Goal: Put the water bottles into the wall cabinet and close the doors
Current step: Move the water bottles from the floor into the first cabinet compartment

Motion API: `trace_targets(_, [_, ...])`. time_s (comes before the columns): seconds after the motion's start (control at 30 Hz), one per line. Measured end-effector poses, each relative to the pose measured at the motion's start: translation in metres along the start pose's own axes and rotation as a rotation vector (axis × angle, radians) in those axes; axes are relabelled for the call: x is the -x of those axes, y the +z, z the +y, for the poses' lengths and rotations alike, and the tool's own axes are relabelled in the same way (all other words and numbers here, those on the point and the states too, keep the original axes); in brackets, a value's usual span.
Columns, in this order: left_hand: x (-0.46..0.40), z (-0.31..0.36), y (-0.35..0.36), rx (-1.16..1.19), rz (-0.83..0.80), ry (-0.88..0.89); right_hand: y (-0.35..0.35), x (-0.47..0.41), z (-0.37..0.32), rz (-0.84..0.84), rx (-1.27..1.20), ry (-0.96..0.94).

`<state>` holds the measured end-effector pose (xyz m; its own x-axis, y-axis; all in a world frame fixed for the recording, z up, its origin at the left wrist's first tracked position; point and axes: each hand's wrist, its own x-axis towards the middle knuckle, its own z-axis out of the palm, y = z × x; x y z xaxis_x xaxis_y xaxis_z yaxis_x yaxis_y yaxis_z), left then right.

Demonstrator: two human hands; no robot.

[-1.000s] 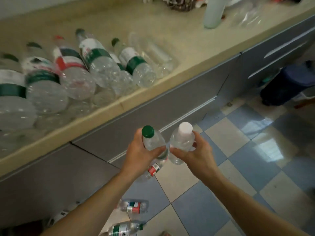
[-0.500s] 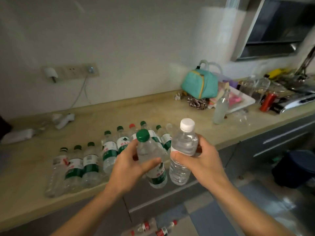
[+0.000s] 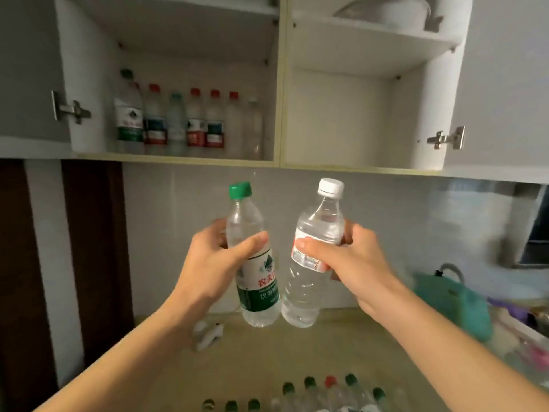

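Observation:
My left hand (image 3: 212, 264) grips a green-capped water bottle (image 3: 258, 295) around its upper body. My right hand (image 3: 353, 264) grips a white-capped clear bottle (image 3: 303, 295) at its label. Both bottles are upright, side by side, below the wall cabinet (image 3: 280, 165). The cabinet doors stand open. Its left compartment holds a row of several bottles (image 3: 181, 123) on the bottom shelf. The right compartment's bottom shelf (image 3: 356, 156) is bare. Several more bottles (image 3: 326, 394) lie on the countertop at the bottom edge of the view.
A teal bag (image 3: 451, 304) sits on the counter at the right, beside a tray of small items. A white plug (image 3: 208, 336) lies on the beige countertop (image 3: 267, 352). Open door hinges (image 3: 69, 110) (image 3: 445, 139) flank the cabinet. A white bowl (image 3: 383, 8) sits on the upper right shelf.
Both hands have lifted the two bottles from below counter height up to just under the cabinet. The view has tilted up from the floor and counter to the open cabinet.

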<state>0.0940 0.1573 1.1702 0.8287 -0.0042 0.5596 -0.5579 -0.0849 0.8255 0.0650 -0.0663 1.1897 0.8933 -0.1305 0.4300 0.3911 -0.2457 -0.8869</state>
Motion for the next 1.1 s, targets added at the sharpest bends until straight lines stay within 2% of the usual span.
trace_targets(0.17, [-0.084, 0.031, -0.078, 0.004, 0.101, 0.066, 0.077, -0.083, -0.059, 0.037, -0.058, -0.069])
trace_targets(0.33, [-0.171, 0.055, -0.14, 0.033, 0.152, 0.157, 0.127, -0.162, -0.108, 0.03, -0.048, -0.22])
trace_targets(0.5, [-0.249, 0.067, -0.169, -0.024, 0.248, 0.221, 0.155, -0.226, -0.145, 0.015, -0.031, -0.3])
trace_targets(0.63, [-0.297, 0.061, -0.175, -0.024, 0.287, 0.206, 0.177, -0.271, -0.169, 0.08, 0.034, -0.37])
trace_targets(0.8, [-0.34, 0.041, -0.183, -0.038, 0.319, 0.222, 0.208, -0.313, -0.177, 0.105, 0.108, -0.383])
trace_targets(1.0, [-0.365, 0.016, -0.189, -0.058, 0.335, 0.124, 0.233, -0.344, -0.157, 0.106, 0.138, -0.317])
trace_targets(1.1, [-0.366, 0.011, -0.188, -0.189, 0.293, 0.175, 0.236, -0.354, -0.145, 0.123, 0.109, -0.305])
